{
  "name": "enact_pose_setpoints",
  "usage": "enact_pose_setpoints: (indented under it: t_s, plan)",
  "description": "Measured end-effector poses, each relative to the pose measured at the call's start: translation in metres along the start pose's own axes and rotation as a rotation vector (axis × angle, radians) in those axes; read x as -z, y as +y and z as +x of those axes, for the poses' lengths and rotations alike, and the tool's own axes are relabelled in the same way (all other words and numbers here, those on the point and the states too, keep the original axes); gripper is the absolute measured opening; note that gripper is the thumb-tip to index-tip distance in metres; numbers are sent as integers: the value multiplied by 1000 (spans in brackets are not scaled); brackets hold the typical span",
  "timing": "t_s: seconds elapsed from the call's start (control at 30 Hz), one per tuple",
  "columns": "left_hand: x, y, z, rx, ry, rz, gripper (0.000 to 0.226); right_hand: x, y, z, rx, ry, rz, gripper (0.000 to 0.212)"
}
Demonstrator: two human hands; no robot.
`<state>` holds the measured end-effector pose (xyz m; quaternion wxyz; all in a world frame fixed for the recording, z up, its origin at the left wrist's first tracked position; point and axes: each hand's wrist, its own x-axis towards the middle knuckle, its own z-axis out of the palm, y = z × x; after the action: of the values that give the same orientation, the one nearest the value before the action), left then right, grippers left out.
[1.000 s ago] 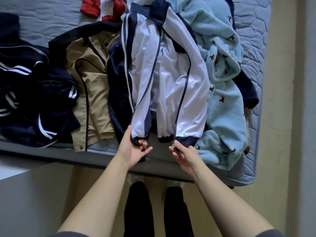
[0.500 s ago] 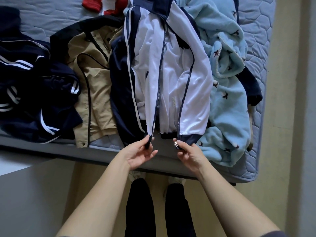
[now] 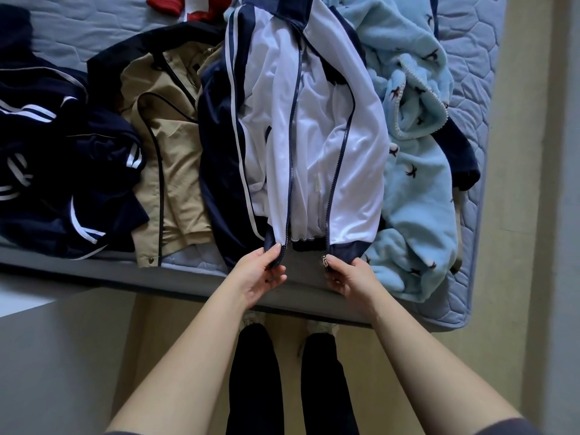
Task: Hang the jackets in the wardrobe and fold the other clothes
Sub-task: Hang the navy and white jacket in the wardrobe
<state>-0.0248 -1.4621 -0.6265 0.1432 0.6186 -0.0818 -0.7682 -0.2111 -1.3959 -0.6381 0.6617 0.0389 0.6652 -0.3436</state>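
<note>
A white and navy track jacket (image 3: 351, 158) lies unzipped on the bed, its hem at the near edge. My left hand (image 3: 260, 271) pinches the left bottom corner of the hem beside the zip. My right hand (image 3: 351, 274) pinches the right bottom corner, where the metal zip slider (image 3: 324, 261) sits. To the left lies a beige jacket (image 3: 169, 164) with dark trim. Further left is a heap of navy clothes with white stripes (image 3: 56, 171). A light blue fleece with bird prints (image 3: 420, 189) lies on the right.
The clothes rest on a grey-blue quilted mattress (image 3: 464, 89). A red and white garment (image 3: 188, 7) shows at the top edge. My legs in dark trousers (image 3: 254, 372) stand on the beige floor close to the bed. A pale wall runs along the right.
Both hands have shifted their hold on the jacket's bottom corners and drawn the two zip edges straighter and closer to parallel. The left front panel is smoother than before.
</note>
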Motion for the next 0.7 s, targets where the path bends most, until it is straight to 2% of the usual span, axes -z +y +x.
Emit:
enact_pose_setpoints:
  t_s: [0.1, 0.17, 0.23, 0.33, 0.43, 0.53, 0.7]
  plan:
    - [-2, -1, -1, 1, 12, 4, 14, -1, -3, 1, 22, -50, -27, 23]
    - [-4, -1, -2, 1, 20, 8, 14, -1, -6, 0, 52, -82, 21, 14]
    - [-5, 0, -2, 2, 24, 15, 13, -1, -10, -2, 62, -126, 111, 18]
    - [-7, 2, -2, 1, 18, 33, 12, -2, -12, -2, 4, -168, 259, 27]
    - [-8, 2, -1, 4, 16, 41, 13, -2, -14, 2, -87, -111, 323, 28]
    - [-9, 2, -1, 7, 26, 45, 13, -2, -15, 7, -74, -70, 243, 17]
    - [-7, 2, -2, 8, 40, 47, 14, 1, -12, 6, 41, 15, -107, 51]
